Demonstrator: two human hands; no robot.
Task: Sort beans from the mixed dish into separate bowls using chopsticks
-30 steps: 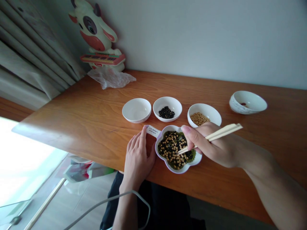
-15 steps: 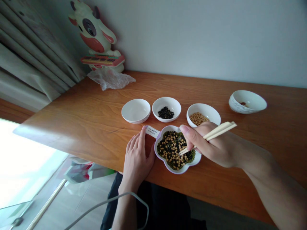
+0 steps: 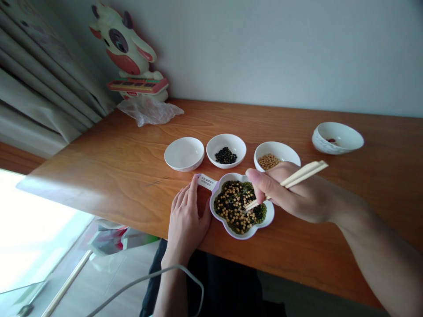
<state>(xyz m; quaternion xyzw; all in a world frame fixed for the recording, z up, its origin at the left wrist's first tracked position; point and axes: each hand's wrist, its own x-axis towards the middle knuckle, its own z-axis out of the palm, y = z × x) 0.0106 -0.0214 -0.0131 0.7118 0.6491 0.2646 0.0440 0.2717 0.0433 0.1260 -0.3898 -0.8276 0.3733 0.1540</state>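
My right hand is closed around a pair of wooden chopsticks, their tips down among the beans in a flower-shaped dish. Mixed pale yellow, black and green beans fill this white dish with its lilac rim. My left hand lies flat on the table, fingers stretched out, the index fingertip touching the end of the dish's labelled handle. Whether the chopstick tips pinch a bean is too small to tell. Behind the dish stand a bowl of black beans and a bowl of yellow beans, partly hidden by my right hand.
An empty white bowl stands at the left of the row. Farther right is another bowl with a few reddish-brown bits inside. A cow-shaped toy keyboard and a crumpled plastic bag are at the back left of the wooden table.
The view has shifted slightly. The chopstick tips have moved a little away from me within the beans; my left hand stays at the handle.
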